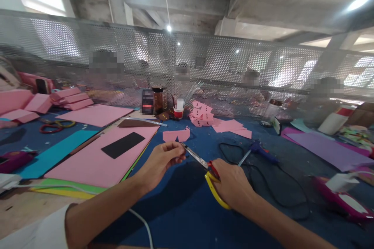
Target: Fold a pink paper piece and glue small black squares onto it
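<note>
My right hand [235, 183] grips scissors [198, 157] with red and yellow handles. Their blades point up and left, the tips reaching my left hand [163, 161]. The thumb and fingers of that hand are pinched together at the blade tips; whatever they hold is too small or hidden to make out. Just beyond the fingertips is a notched pink paper piece [176, 135]; I cannot tell whether the fingers touch it. Farther back sits a pile of pink cut pieces with dark dots [201, 114], with flat pink paper scraps [233, 127] beside it.
Left of my hands lie pink sheets [87, 163], a black strip [122, 145] and blue paper [61, 151]. A blue glue gun [263, 151] with its cord is at right, near purple paper [324, 148]. A cup [178, 112] stands before the perforated metal screen [216, 62].
</note>
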`<state>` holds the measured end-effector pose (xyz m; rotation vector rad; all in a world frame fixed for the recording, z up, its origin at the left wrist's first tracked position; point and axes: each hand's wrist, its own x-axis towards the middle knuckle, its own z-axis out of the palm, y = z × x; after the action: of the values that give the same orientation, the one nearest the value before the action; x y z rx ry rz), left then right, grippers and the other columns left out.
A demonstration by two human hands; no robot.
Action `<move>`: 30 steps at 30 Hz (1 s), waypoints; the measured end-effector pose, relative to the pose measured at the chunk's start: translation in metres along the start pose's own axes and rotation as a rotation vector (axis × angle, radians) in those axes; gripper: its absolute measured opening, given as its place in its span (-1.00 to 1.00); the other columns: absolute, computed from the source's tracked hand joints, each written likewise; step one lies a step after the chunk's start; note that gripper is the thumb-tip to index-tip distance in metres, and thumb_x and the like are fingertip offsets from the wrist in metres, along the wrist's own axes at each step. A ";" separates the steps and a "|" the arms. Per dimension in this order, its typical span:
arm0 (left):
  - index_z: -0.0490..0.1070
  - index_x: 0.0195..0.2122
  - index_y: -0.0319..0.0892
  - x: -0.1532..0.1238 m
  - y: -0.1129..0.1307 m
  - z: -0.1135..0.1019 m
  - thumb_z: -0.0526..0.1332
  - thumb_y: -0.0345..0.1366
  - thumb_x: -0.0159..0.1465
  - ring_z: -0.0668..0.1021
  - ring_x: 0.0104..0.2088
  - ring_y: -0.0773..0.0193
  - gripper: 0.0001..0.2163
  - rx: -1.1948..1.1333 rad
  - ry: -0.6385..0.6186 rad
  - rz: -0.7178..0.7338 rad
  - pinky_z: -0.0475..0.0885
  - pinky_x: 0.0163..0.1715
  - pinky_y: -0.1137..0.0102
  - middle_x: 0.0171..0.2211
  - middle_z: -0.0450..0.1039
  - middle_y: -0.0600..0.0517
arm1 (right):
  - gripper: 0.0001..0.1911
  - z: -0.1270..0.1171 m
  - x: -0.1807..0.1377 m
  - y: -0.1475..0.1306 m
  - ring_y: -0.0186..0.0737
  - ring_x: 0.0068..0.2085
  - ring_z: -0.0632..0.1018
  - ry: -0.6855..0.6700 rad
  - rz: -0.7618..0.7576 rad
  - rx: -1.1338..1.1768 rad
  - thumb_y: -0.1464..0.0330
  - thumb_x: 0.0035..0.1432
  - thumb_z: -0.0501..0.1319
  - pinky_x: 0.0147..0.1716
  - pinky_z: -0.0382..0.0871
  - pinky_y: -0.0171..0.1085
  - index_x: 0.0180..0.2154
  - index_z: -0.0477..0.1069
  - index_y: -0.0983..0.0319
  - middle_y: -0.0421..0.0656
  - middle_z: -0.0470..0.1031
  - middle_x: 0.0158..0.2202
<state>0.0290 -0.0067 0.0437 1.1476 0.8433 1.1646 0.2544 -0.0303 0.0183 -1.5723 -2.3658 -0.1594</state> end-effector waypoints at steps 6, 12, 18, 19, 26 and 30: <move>0.44 -0.49 -0.22 0.001 0.000 -0.002 0.28 -0.29 0.13 0.43 -0.43 0.38 -0.88 0.013 0.012 -0.007 0.34 -0.39 0.48 -0.44 0.38 0.07 | -0.88 0.001 0.000 0.001 -0.29 -0.50 0.45 -0.008 0.005 -0.011 0.31 0.16 0.11 -0.51 -0.17 -0.27 -0.41 0.27 0.20 -0.23 0.41 -0.47; 0.47 -0.47 -0.20 0.001 0.000 -0.002 0.29 -0.30 0.10 0.45 -0.41 0.36 -0.91 -0.003 0.024 -0.014 0.35 -0.36 0.46 -0.43 0.42 0.06 | -0.89 0.000 0.000 0.002 -0.28 -0.49 0.44 -0.021 0.010 0.011 0.32 0.14 0.13 -0.51 -0.17 -0.28 -0.41 0.27 0.20 -0.23 0.42 -0.48; 0.49 -0.42 -0.21 0.001 0.001 -0.002 0.30 -0.30 0.11 0.48 -0.37 0.34 -0.91 -0.012 0.013 -0.035 0.39 -0.30 0.42 -0.38 0.45 0.03 | -0.91 0.003 0.000 0.004 -0.28 -0.48 0.44 -0.009 -0.010 0.027 0.34 0.15 0.12 -0.51 -0.16 -0.28 -0.40 0.25 0.19 -0.25 0.40 -0.47; 0.48 -0.43 -0.22 0.001 0.001 -0.002 0.30 -0.30 0.12 0.48 -0.37 0.34 -0.91 -0.019 0.014 -0.036 0.39 -0.30 0.43 -0.37 0.45 0.03 | -0.93 0.003 0.000 0.004 -0.28 -0.48 0.45 -0.004 -0.008 0.024 0.35 0.15 0.11 -0.51 -0.16 -0.28 -0.38 0.25 0.19 -0.25 0.40 -0.46; 0.49 -0.43 -0.22 0.002 0.001 -0.002 0.32 -0.33 0.09 0.48 -0.38 0.36 -0.93 -0.056 0.046 -0.011 0.39 -0.32 0.46 -0.38 0.48 0.03 | -0.95 0.002 0.002 0.002 -0.28 -0.47 0.47 -0.010 -0.020 -0.024 0.34 0.15 0.11 -0.52 -0.15 -0.26 -0.31 0.25 0.18 -0.23 0.41 -0.31; 0.51 -0.41 -0.21 0.002 0.001 -0.001 0.31 -0.32 0.09 0.48 -0.38 0.35 -0.92 -0.045 0.050 -0.011 0.39 -0.32 0.45 -0.37 0.49 0.02 | -0.93 0.002 0.001 0.001 -0.28 -0.46 0.48 -0.018 -0.020 -0.044 0.32 0.16 0.11 -0.53 -0.15 -0.26 -0.30 0.25 0.18 -0.22 0.41 -0.30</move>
<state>0.0278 -0.0044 0.0445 1.0801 0.8562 1.2017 0.2545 -0.0286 0.0167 -1.5768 -2.4076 -0.2044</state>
